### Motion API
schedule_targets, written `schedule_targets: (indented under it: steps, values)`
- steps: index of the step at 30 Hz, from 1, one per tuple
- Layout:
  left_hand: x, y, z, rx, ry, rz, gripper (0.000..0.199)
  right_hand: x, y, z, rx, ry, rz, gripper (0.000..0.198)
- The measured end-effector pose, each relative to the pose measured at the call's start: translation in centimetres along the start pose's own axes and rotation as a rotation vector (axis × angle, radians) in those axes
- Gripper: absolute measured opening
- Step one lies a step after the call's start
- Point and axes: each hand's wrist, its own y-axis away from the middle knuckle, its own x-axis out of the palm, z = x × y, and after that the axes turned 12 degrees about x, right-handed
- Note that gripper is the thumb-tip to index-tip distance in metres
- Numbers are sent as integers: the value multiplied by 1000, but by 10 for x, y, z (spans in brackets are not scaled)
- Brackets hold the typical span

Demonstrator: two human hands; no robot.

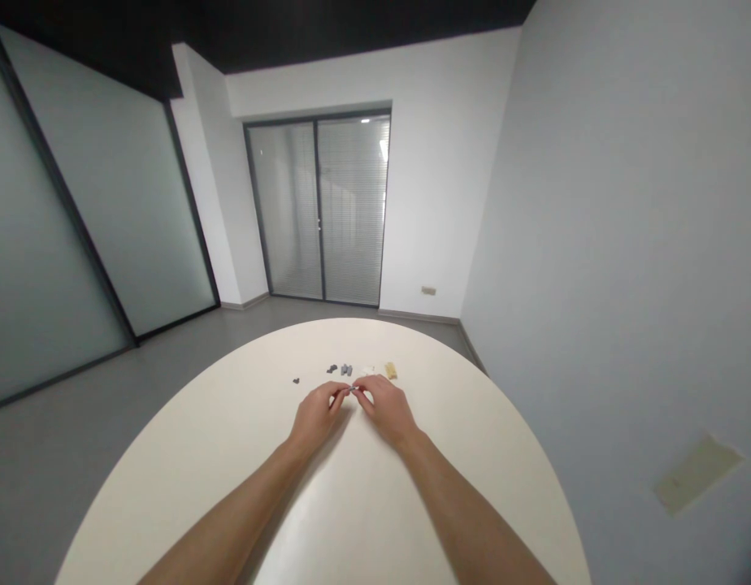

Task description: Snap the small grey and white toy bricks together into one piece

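My left hand (318,412) and my right hand (386,404) meet over the middle of the round table. Between their fingertips is a small grey piece (352,389), pinched from both sides; its exact kind is too small to make out. Just beyond the hands lie small grey pieces (347,370) and dark pieces (332,369). Behind my right hand are white pieces (369,370), partly covered by the fingers, and a tan piece (391,370). A lone dark piece (296,380) rests left of my left hand.
The pale round table (351,520) has a curved edge all round. Past it stand a double glass door (318,211) with blinds, frosted glass panels (107,187) on the left, and a white wall (601,211) close on the right.
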Motion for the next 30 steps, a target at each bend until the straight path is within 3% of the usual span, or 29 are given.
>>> schedule_targets:
  steps: [15,30]
  values:
    - [-2,1,-2,9,-13,-47,26,-1,1,3,35,13,9,17]
    - [-5,0,-9,-34,-51,25,31,3,-1,0,-75,-45,0,15]
